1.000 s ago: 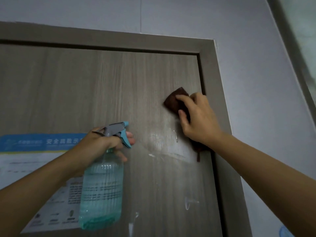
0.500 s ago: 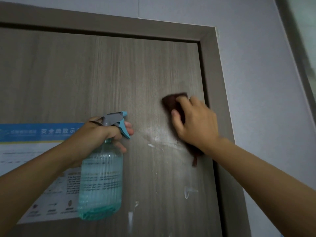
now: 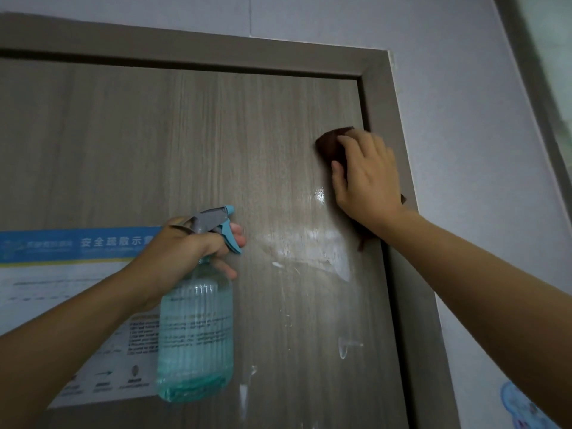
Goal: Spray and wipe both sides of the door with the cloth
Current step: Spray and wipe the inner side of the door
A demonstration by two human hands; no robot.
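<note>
From the head camera, the door (image 3: 216, 144), a grey-brown wood-grain panel, fills most of the view, set in a darker frame (image 3: 379, 97) with a pale wall (image 3: 464, 119) to its right. The right hand (image 3: 366, 178) lies flat against the door's upper right part, close to the frame, with its fingers fairly straight and pressed onto a dark brown cloth (image 3: 329, 147); the cloth peeks out above and to the left of the fingertips, and a small bit of it hangs below the wrist. Whether the thumb hooks round the cloth's edge is hard to make out, as the hand is somewhat blurred. Below and left of that hand, wet streaks (image 3: 309, 252) shine on the wood, with thinner drips lower down. The left hand (image 3: 185, 252) grips the neck of a spray bottle (image 3: 195, 335), fingers curled round it and one finger on the blue trigger; the grey nozzle points toward the door. The bottle is clear, ribbed and holds bluish liquid. Behind the left forearm, a notice (image 3: 62, 274) with a blue header band is stuck to the door.
</note>
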